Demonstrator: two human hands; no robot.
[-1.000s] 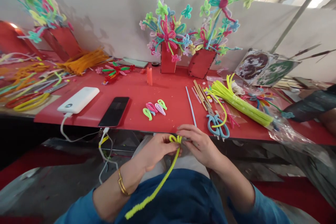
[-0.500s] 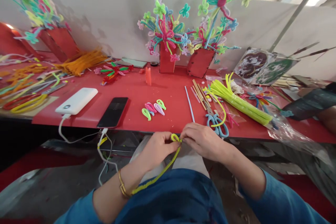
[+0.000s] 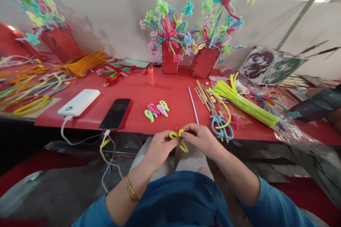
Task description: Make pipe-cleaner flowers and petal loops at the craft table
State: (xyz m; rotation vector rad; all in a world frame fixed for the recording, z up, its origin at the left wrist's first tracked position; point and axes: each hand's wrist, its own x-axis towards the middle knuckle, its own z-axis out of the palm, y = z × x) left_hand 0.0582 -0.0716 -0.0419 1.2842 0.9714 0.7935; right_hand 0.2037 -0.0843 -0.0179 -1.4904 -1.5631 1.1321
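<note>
A yellow pipe cleaner is bent into loops between my two hands, over my lap at the table's front edge. My left hand pinches it by a loop on the left. My right hand grips it from the right, thumb and fingertips closed on the upper bend. Part of the strand is hidden behind the fingers. Just beyond my hands lie several small pipe cleaner loops in green, pink and lilac. A pale lilac pipe cleaner rests on the table past my right hand.
Blue-handled scissors overhang the table edge beside a bundle of yellow pipe cleaners. A phone and white power bank lie left, cables hanging down. Red vases of pipe cleaner flowers stand behind. Another person's sleeve is at right.
The long yellow tail that hung toward my left wrist is now drawn up into a short bend below my fingers. Both hands stay close together.
</note>
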